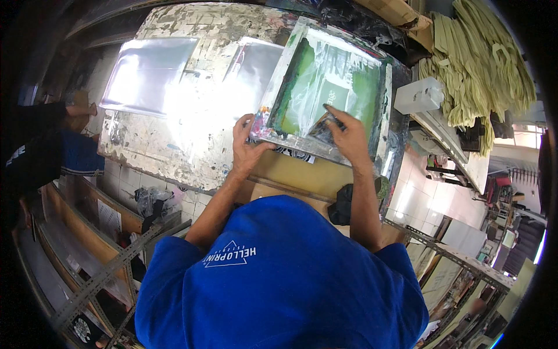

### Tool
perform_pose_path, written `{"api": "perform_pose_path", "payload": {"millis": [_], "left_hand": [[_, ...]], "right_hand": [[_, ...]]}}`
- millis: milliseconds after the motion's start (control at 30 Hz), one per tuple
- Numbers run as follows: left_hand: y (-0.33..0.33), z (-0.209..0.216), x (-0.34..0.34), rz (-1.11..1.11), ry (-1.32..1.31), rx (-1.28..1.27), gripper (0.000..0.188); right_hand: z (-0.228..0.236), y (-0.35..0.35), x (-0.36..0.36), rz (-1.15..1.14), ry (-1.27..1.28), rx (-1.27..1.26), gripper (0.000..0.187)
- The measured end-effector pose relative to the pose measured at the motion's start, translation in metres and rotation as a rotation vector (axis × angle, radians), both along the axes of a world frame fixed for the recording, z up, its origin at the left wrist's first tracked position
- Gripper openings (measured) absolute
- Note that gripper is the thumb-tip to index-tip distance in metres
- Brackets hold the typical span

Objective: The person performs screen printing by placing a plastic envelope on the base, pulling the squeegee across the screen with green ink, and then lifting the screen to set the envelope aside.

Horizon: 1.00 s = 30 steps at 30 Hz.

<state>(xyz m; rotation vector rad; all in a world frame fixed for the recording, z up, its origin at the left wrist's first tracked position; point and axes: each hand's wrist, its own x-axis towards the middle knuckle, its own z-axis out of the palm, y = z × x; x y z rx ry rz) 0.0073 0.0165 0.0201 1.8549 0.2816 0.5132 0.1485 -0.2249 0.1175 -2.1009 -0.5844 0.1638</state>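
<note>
A screen printing frame [301, 143] with green mesh [361, 87] lies on the paint-stained table in front of me. White ink is smeared across the mesh, around a pale printed design. My left hand [246, 146] is closed on the frame's near left corner, thumb along the near edge. In my right hand [350, 138] is a dark squeegee [321, 129], held at the near end of the mesh with the fingers pinched round it. Whether its blade touches the mesh I cannot tell. Under the frame's near edge shows a strip with a black-and-white pattern [295, 155].
Clear plastic sheets [152, 72] lie on the stained table [145, 139] at left; another [251, 70] sits beside the frame. A white plastic container [418, 96] stands at right, below hanging yellow-green bags [471, 58]. Another person's hand [81, 110] is at far left.
</note>
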Motion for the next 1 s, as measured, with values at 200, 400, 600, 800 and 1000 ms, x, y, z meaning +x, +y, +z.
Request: {"api": "perform_pose_path", "payload": {"millis": [200, 400, 600, 800, 1000], "left_hand": [[0.005, -0.023, -0.008, 0.093, 0.088, 0.487, 0.083], [0.005, -0.025, -0.009, 0.09, 0.073, 0.487, 0.08], [0.004, -0.023, -0.009, 0.082, 0.057, 0.424, 0.079], [0.003, -0.021, -0.01, 0.104, 0.006, 0.412, 0.08], [0.003, -0.026, -0.011, 0.042, 0.057, 0.304, 0.081]], "right_hand": [[-0.021, 0.013, -0.021, 0.046, -0.228, -0.737, 0.083], [-0.057, 0.007, 0.029, -0.08, -0.338, -0.602, 0.076], [-0.065, 0.011, 0.116, -0.126, -0.391, -0.537, 0.078], [-0.051, 0.006, 0.165, -0.058, -0.425, -0.379, 0.062], [-0.039, 0.014, 0.121, -0.041, -0.498, -0.493, 0.041]]}}
